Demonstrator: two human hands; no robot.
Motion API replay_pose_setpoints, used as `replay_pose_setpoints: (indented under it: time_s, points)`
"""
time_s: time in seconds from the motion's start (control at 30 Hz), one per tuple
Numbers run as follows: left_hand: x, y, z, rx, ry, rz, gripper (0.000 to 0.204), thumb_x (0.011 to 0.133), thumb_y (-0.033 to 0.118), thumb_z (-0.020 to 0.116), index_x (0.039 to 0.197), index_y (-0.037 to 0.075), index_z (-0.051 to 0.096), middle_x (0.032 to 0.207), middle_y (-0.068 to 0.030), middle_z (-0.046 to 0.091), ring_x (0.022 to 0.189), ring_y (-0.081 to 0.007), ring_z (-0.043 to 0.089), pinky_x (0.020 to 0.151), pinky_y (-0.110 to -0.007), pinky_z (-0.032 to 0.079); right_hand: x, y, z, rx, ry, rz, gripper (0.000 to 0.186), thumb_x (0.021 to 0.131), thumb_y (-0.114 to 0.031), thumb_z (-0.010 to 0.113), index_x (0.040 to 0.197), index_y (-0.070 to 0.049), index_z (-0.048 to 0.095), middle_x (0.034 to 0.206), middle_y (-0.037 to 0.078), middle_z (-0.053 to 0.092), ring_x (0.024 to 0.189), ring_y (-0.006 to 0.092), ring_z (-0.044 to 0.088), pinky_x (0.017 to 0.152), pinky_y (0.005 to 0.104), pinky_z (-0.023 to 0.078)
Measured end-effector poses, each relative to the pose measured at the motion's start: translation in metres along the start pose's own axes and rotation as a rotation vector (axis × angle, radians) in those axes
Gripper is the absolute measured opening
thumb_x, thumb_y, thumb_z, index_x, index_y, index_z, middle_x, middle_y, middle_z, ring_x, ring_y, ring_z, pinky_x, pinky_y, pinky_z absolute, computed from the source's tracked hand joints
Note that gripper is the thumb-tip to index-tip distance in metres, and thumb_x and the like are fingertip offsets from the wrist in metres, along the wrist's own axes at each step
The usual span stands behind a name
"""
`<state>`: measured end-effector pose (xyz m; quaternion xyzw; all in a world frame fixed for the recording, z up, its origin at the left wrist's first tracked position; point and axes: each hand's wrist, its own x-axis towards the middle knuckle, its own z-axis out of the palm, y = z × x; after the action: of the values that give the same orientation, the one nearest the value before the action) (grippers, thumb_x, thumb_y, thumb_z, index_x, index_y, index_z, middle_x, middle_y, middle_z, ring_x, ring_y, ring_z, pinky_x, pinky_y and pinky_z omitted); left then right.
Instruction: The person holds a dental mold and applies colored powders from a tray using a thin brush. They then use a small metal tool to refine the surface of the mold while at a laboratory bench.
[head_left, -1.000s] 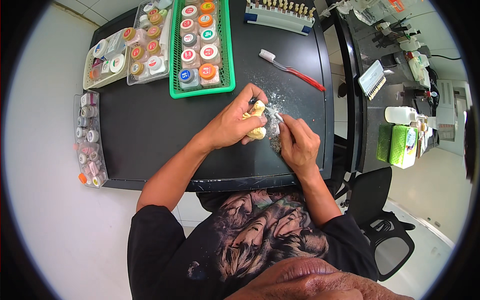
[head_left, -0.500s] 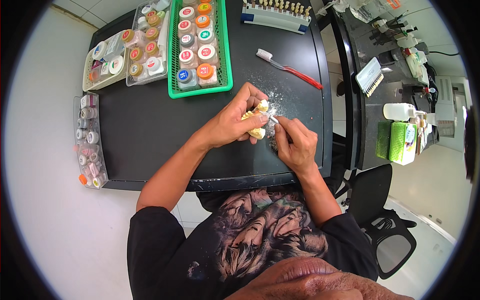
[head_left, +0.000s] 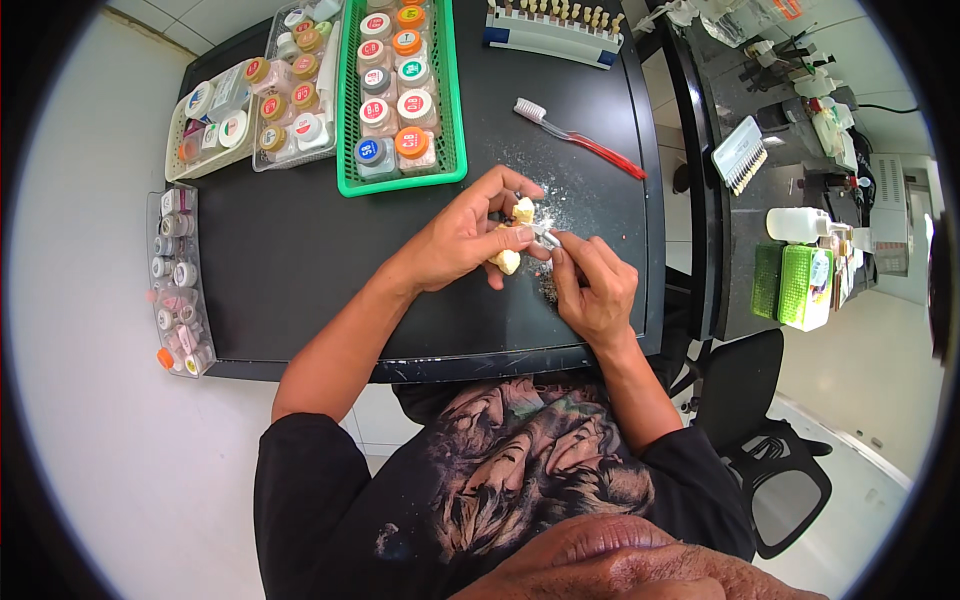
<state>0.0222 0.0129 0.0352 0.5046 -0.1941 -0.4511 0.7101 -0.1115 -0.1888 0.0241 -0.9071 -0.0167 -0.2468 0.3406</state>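
Note:
My left hand (head_left: 462, 236) is closed around a pale yellow dental plaster model (head_left: 508, 263), with the thumb laid across it and the fingers behind. Parts of the model stick out above and below the thumb. Between the fingertips of my right hand (head_left: 602, 292) is a small silver-grey, rod-shaped tool (head_left: 548, 240), its tip at the model's right side. I cannot make out the exact kind of tool or whether its tip touches. White powder and crumbs (head_left: 550, 205) lie scattered on the black table around both hands.
Left of my hands, a green basket (head_left: 458, 130) and clear trays (head_left: 330, 135) hold capped jars. Beyond my hands lie a red-handled toothbrush (head_left: 590, 147) and a tooth shade guide (head_left: 550, 40). A black chair (head_left: 745, 390) stands at the right, beside a side bench (head_left: 745, 290).
The model has turned in my left hand, so its row of teeth shows less. The tool stays near its right side, and my right hand has shifted only slightly.

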Motion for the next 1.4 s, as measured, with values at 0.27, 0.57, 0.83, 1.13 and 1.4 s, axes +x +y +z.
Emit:
replay_pose_setpoints:
  time_s: [0.27,0.57,0.83,1.13,1.4]
  points:
    - [0.001,-0.004,-0.002,0.041,-0.021,-0.060,0.043,0.114,0.015,0.071,0.155,0.006,0.061,0.108,-0.0018,0.072,0.086,-0.0055,0.070,0.053,-0.020,0.046,0.000,-0.002,-0.001,-0.044,-0.012,0.017,0.021,0.097,-0.003,0.086,0.118,-0.006,0.085,0.074,0.006,0.061,0.054,0.0223,0.061,0.053,0.0383,0.047]
    - [0.002,-0.017,-0.001,0.066,-0.013,-0.032,0.034,0.118,0.015,0.067,0.150,0.007,0.060,0.102,0.0032,0.066,0.079,-0.0021,0.059,0.062,-0.022,0.043,-0.001,0.000,0.001,-0.058,-0.008,-0.004,0.023,0.095,-0.004,0.088,0.118,-0.007,0.086,0.074,0.006,0.060,0.054,0.0233,0.060,0.054,0.0390,0.047]
    - [-0.001,-0.017,0.002,0.048,-0.039,-0.077,0.031,0.122,0.019,0.059,0.151,0.008,0.056,0.098,0.0037,0.061,0.075,-0.0017,0.053,0.060,-0.022,0.038,-0.001,-0.001,0.000,-0.034,-0.021,0.008,0.021,0.095,-0.003,0.087,0.116,-0.006,0.086,0.072,0.006,0.060,0.054,0.0212,0.061,0.053,0.0377,0.047]
    - [0.001,-0.019,0.000,0.004,-0.062,-0.068,0.032,0.122,0.019,0.060,0.152,0.009,0.057,0.098,0.0035,0.062,0.075,-0.0020,0.053,0.059,-0.022,0.037,0.001,-0.002,-0.002,0.007,-0.028,0.046,0.018,0.096,-0.001,0.085,0.113,-0.005,0.086,0.071,0.004,0.062,0.052,0.0171,0.061,0.051,0.0353,0.046]
    - [0.000,-0.017,0.001,0.007,-0.056,-0.078,0.031,0.122,0.021,0.061,0.150,0.010,0.059,0.095,0.0038,0.062,0.074,-0.0022,0.053,0.060,-0.022,0.037,0.001,-0.002,-0.002,0.001,-0.021,0.041,0.018,0.095,-0.001,0.086,0.113,-0.005,0.086,0.072,0.004,0.062,0.052,0.0165,0.062,0.051,0.0349,0.046]
